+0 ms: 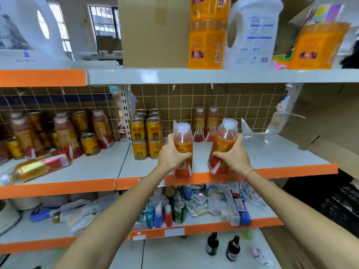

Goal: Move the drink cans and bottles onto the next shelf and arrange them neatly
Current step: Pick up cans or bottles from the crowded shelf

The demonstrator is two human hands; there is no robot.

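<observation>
Two drink bottles are being held at the front edge of the right-hand shelf [272,152]; the left bottle [183,144] is being gripped by the left hand [171,154], its fingers [185,155] wrapped round the label from the side, and the right bottle [223,146] is being clasped by the right hand [234,155], whose fingers are curled round its lower half while the thumb is pressed along the far side. Both bottles are being kept roughly upright, the right one tilted slightly inward; whether their bases are resting on the shelf lip or hanging just above it cannot be told. A bottle is being carried in each hand, presumably so that a pair can be set down together. At the back of the same shelf two matching bottles [206,124] are standing side by side against the tiled backing, and stacked gold cans [146,136] are being kept in tidy columns at the shelf's left end; the held pair is probably being lined up in front of the standing two, so that a neat row is formed. On the neighbouring left shelf [93,167] a loose cluster of cans and bottles [64,133] is waiting to be moved, and one bottle lying on its side [38,167] is near the front; so the task is being judged as partly done.
</observation>
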